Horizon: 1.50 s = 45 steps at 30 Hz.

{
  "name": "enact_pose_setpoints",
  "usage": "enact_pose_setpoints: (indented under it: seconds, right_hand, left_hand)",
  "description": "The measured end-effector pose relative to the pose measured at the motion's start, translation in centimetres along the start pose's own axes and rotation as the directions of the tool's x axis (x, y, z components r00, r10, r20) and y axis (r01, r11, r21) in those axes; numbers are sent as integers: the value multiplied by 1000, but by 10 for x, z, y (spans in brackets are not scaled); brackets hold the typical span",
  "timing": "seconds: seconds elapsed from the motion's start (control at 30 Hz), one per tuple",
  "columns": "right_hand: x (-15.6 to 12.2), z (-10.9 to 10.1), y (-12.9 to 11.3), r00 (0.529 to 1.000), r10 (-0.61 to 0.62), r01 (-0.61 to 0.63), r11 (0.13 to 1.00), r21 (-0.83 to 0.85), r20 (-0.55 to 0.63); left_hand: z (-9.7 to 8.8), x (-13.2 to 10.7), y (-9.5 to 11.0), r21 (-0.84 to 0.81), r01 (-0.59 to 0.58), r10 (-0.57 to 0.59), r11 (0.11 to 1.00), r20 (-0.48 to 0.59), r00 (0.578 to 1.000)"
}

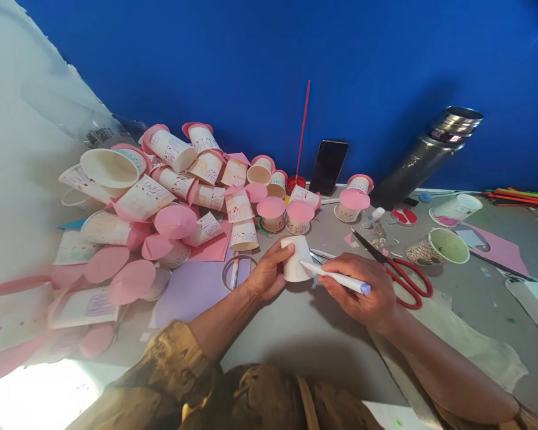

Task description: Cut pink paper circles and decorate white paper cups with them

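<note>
My left hand [271, 272] is closed around the side of a plain white paper cup [297, 263], which is upside down with its wide rim low. In my right hand [363, 289] is a white marker [341, 279] with a blue-violet end, its tip at the cup's wall. Whether the tip touches the cup, I cannot tell. No drawing shows on the side of this cup facing me. Just behind the cup and right hand lies a silvery pointed tool [320, 255], partly hidden. Red-handled scissors [407, 278] lie close to the right of my right hand.
Decorated paper cups with pink paper discs [174, 222] heap up at the left. Purple paper [183, 292] and a tape ring [233, 272] lie by my left forearm. A phone [329, 167] and a dark flask [419, 164] stand against the blue wall. Loose cups [439, 248] are at right.
</note>
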State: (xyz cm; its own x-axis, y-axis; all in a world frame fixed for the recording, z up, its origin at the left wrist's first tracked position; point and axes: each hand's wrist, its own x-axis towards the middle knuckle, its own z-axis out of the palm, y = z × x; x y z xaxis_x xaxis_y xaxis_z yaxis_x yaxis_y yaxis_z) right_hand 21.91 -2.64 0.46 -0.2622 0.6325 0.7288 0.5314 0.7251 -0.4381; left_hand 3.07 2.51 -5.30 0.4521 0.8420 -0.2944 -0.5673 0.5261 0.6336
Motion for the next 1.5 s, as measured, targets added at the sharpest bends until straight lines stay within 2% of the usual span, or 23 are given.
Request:
enact_pose_setpoints:
  seconds: [0.1, 0.27, 0.93, 1.2, 1.5]
  right_hand:
    - [1, -1, -1, 1000, -16, 16, 999, 37, 3]
    - [3, -5, -2, 1000, 3, -3, 1000, -5, -5]
    - [1, -1, 0, 1000, -23, 23, 999, 37, 3]
    - [5, -7, -4, 999, 35, -35, 999, 23, 25]
    - [5, -14, -2, 985, 131, -142, 985, -96, -114]
  left_hand:
    - [1, 0, 1, 0, -6, 6, 1000, 2, 1000]
    - [3, -1, 2, -4, -13, 13, 1000, 17, 1000]
    - [5, -2, 2, 27, -32, 32, 999, 24, 999]
    - [4, -2, 2, 21, -27, 27, 999, 16, 1000]
    - [0, 3, 3, -134, 113, -122, 985, -61, 991]
